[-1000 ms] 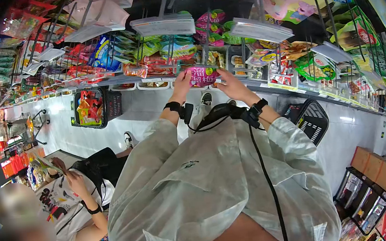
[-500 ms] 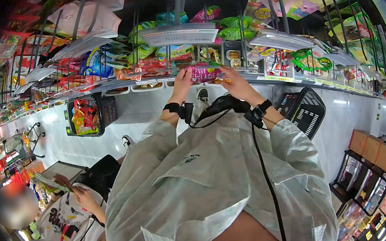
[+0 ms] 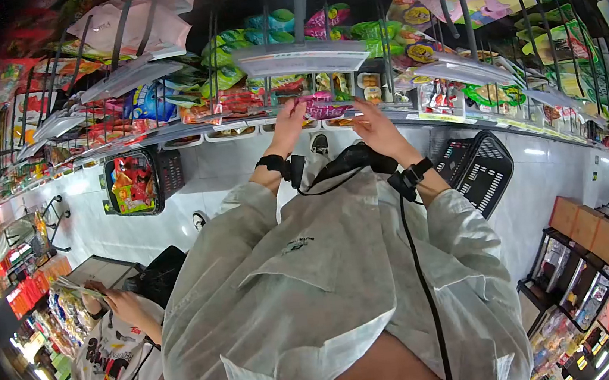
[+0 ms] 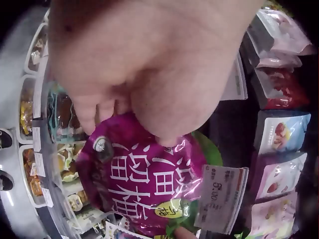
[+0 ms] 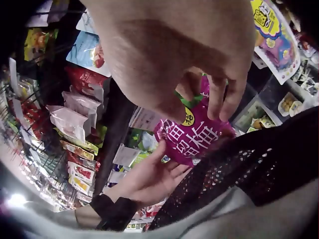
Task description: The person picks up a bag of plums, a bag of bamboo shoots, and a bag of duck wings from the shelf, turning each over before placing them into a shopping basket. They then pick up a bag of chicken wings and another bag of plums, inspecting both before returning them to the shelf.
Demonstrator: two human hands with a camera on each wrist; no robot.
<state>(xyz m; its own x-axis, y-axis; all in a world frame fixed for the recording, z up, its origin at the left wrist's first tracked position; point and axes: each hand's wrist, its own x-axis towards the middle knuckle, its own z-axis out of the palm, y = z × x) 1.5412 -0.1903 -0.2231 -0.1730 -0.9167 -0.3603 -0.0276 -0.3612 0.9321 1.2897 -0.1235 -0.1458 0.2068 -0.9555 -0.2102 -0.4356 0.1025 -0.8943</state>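
Observation:
A magenta snack bag with white characters and a green edge is held between both hands in front of the shelf. The left hand grips one end, its thumb over the printed face and its fingers behind. At the opposite end, the right hand pinches the bag near its green corner with thumb and fingers. A white price tag stands beside the bag in the left wrist view. The bag's back is hidden.
Hanging snack packs and price-tag holders line the rack ahead. A filled black basket stands on the floor at left, another basket at right. Someone sits at lower left, holding something.
The view has shifted, and the rack's tag holders appear farther right. The bag sits slightly higher and looks flatter in the head view, still in both hands.

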